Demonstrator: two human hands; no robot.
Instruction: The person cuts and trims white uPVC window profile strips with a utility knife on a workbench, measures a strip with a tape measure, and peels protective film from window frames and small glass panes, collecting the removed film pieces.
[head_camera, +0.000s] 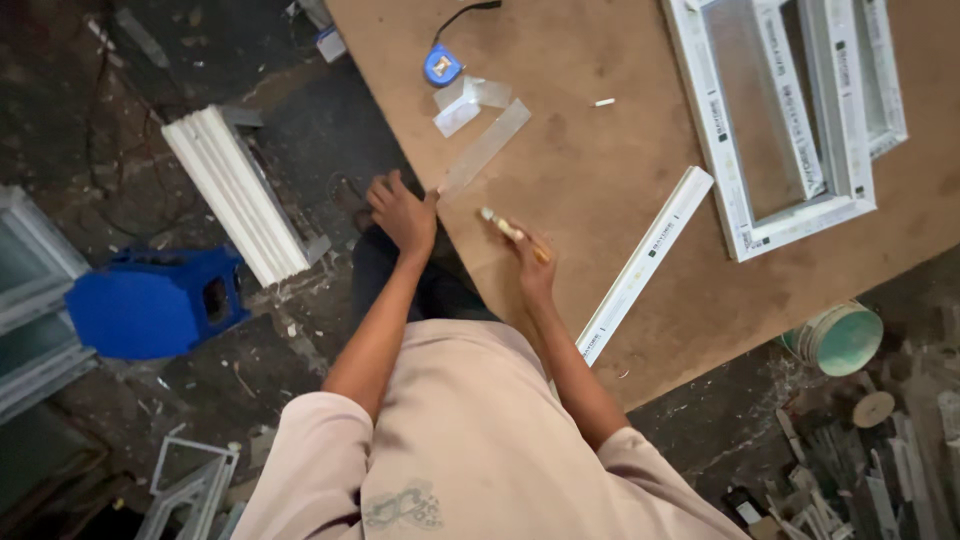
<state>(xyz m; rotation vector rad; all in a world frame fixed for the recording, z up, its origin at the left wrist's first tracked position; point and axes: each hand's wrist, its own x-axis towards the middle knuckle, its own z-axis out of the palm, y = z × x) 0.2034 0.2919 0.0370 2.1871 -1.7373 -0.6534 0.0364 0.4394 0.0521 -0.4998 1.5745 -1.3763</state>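
Head view, looking straight down: the right hand (533, 268) is closed around a slim tool (514, 233) with a pale wooden handle, a knife or chisel as far as I can tell; the working end is too small to make out. The tool runs from the fist up and to the left, its light tip pointing toward the near left edge of the brown board table (620, 170).

The left hand (403, 212) rests right at that table edge with its fingers spread and curled, pressing down; it holds nothing that I can see, though whether a fingertip pins the strip is hard to tell. Just beside its fingertips, to the right, begins a clear plastic strip (485, 147). The strip's long axis runs from that near end, close to the left hand, away up and to the right across the table. So the strip lies far and slightly right of both hands, with its near end touching or almost touching the left hand and a short way from the tool's tip. The left hand is the nearer one.

Farther along lie loose scraps of clear film (466, 100) and a blue tape measure (442, 66). To the right of the right hand, a long white profile bar (645, 264) lies diagonally, near but apart from the hand. At the far right rests a white window frame (790, 120).
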